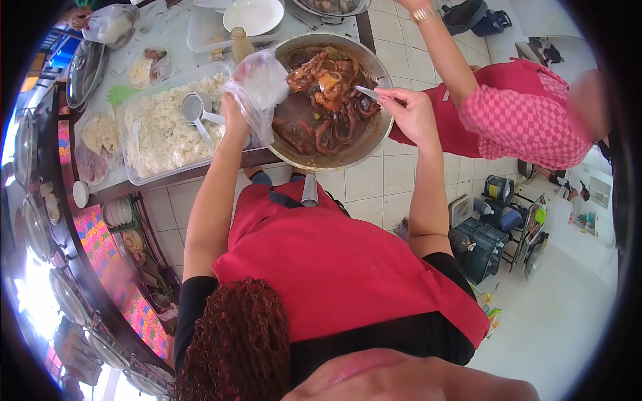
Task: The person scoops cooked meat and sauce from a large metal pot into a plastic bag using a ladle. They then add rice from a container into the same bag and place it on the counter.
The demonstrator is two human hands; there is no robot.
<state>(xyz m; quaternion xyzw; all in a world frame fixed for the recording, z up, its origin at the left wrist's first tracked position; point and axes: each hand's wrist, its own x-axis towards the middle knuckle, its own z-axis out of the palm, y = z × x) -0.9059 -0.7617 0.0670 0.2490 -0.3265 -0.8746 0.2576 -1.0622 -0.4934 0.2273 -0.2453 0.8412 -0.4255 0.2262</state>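
A clear plastic bag [263, 82] with white food in it is gripped by my left hand [235, 113], close to the pan's left rim. My right hand [411, 115] pinches the handle of a light-coloured utensil [367, 92] over the right side of a wide metal pan [296, 156]. Squid pieces [331, 128] in dark brown sauce fill the pan, heaped towards its far side. The utensil's working end is hard to make out against the food. Left of my left forearm, a clear plastic tub [131, 176] holds cooked rice [165, 130], with measuring scoops [196, 108] resting on it.
Beyond the tub stand a glass bottle [241, 46] and a white plate [253, 16]. Bagged food [150, 67] and a glass lid [86, 75] lie at the left. A co-worker in a red apron [516, 90] stands close on the right, one arm reaching forward. The pan handle [310, 189] points at me.
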